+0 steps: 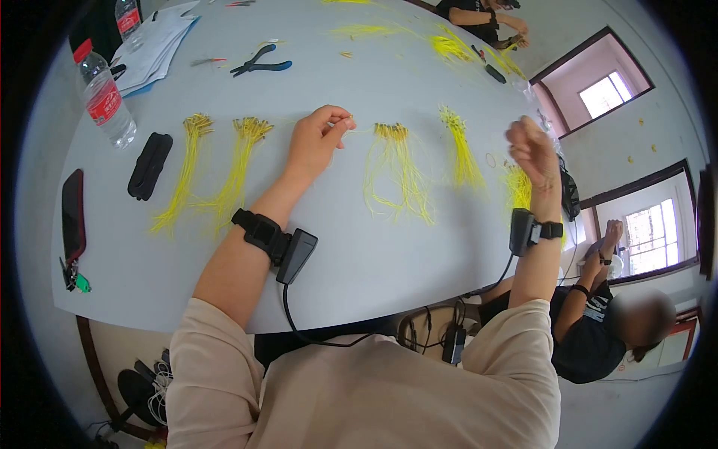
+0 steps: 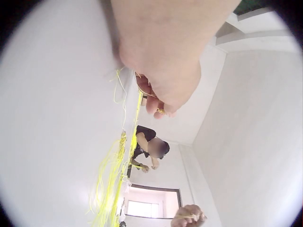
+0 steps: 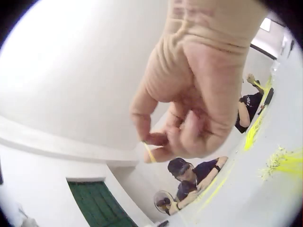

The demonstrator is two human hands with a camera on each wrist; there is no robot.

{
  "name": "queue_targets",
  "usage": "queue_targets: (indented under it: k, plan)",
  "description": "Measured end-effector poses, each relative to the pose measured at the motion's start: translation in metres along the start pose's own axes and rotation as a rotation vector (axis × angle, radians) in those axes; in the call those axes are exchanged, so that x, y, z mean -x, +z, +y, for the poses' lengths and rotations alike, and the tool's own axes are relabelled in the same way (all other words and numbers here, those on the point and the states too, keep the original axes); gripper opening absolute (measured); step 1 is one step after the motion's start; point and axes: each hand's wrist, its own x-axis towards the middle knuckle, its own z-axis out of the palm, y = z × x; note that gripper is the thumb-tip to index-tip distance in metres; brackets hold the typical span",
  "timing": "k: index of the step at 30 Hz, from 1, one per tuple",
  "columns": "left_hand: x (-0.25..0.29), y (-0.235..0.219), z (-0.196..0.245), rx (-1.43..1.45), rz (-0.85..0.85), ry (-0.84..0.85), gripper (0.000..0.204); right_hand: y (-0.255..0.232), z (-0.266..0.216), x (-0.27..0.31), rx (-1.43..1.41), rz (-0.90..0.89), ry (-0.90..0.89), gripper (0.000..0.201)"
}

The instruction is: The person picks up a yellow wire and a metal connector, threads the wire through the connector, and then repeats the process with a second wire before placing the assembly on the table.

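My left hand [image 1: 318, 138] is over the middle of the table and pinches a small gold-coloured piece [image 2: 161, 111] between thumb and fingertips. A thin pale line trails from these fingers. My right hand [image 1: 535, 150] is raised at the right, slightly blurred, its fingers curled. Between its thumb and forefinger it pinches a thin yellow strand [image 3: 149, 152]. Between the hands lie a spread bundle of yellow strands [image 1: 400, 168] with gold ends and a tighter yellow bundle [image 1: 465, 153]. Another yellow bundle [image 1: 517, 187] is partly hidden behind the right wrist.
Two more gold-tipped bundles [image 1: 243, 165] lie left of my left hand, beside a black case [image 1: 149, 166]. Pliers [image 1: 262, 66], papers [image 1: 153, 56] and a water bottle [image 1: 105, 97] stand or lie farther back. Other people sit around the table. Cables run from both wrist cameras.
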Motion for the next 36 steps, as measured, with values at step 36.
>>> queue_targets:
  k: [36]
  plan:
    - [0.007,0.006,0.012,0.074,-0.197,-0.140,0.014,0.131,0.190,-0.065,0.382,0.364,-0.175,0.006]
